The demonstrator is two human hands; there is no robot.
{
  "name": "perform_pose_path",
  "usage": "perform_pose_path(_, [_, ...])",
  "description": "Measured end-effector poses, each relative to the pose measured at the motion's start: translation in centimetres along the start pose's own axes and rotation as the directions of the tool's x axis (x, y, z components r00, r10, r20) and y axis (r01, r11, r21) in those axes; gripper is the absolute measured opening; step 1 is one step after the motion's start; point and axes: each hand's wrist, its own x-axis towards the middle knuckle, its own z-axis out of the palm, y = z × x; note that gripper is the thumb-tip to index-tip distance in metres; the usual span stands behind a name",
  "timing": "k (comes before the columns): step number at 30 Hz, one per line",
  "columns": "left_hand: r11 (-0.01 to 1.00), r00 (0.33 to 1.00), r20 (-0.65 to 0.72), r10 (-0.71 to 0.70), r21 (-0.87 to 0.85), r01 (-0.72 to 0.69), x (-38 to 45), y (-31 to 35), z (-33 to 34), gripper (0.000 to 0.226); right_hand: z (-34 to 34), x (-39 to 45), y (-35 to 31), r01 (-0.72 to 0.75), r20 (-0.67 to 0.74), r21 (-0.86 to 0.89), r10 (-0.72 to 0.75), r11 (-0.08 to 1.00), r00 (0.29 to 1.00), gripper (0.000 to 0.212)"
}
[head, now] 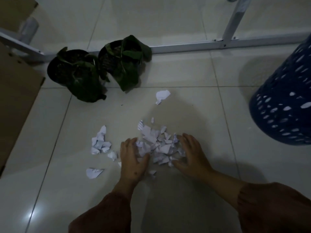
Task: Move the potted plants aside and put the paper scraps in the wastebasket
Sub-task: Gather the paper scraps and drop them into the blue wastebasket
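A heap of torn white paper scraps (159,147) lies on the tiled floor between my hands. My left hand (133,158) rests on the heap's left edge, fingers spread and touching scraps. My right hand (191,155) cups the heap's right side, fingers apart. More crumpled scraps (100,142) lie to the left, one piece (93,172) nearer me and one (162,96) farther away. Two dark potted plants (75,73) (124,61) stand side by side at the upper left. The blue perforated wastebasket (284,105) stands at the right edge.
A brown cardboard box (16,91) lines the left side. A white metal frame (202,43) runs along the floor behind the plants, with an upright leg (235,17) at the upper right. Pale glossy tiles (193,78) cover the floor.
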Motion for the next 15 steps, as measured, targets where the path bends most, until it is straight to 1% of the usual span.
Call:
perform_pose_path(2, [0.999, 1.0, 0.027, -0.003, -0.043, 0.005, -0.1, -0.1, 0.7, 0.067, 0.8, 0.6, -0.6, 0.004, 0.014, 0.033, -0.005, 0.999, 1.0, 0.084])
perform_pose_path(5, [0.993, 0.999, 0.018, -0.031, -0.113, 0.033, 0.0, -0.2, 1.5, 0.064, 2.0, 1.6, -1.7, 0.008, 0.004, 0.086, -0.008, 0.996, 1.0, 0.087])
perform_pose_path(8, [0.99, 1.0, 0.025, 0.012, -0.143, -0.009, -0.1, -0.1, 2.0, 0.063, 2.9, 2.3, -2.8, 0.067, -0.007, 0.121, -0.067, 0.99, 0.998, 0.089])
perform_pose_path(10, [0.982, 0.996, 0.072, 0.055, -0.183, -0.041, -0.3, 0.0, 2.4, 0.065, 3.6, 2.6, -3.2, 0.121, -0.001, 0.127, -0.122, 0.985, 0.993, 0.086])
perform_pose_path(12, [0.964, 0.992, 0.102, 0.069, -0.262, -0.04, -0.4, -0.1, 2.9, 0.066, 4.2, 2.8, -3.5, 0.135, 0.014, 0.138, -0.138, 0.981, 0.99, 0.082])
perform_pose_path(15, [0.937, 0.995, 0.083, 0.058, -0.348, -0.025, 0.0, 0.0, 3.6, 0.064, 4.5, 2.6, -4.1, 0.114, 0.003, 0.241, -0.118, 0.964, 0.993, 0.075])
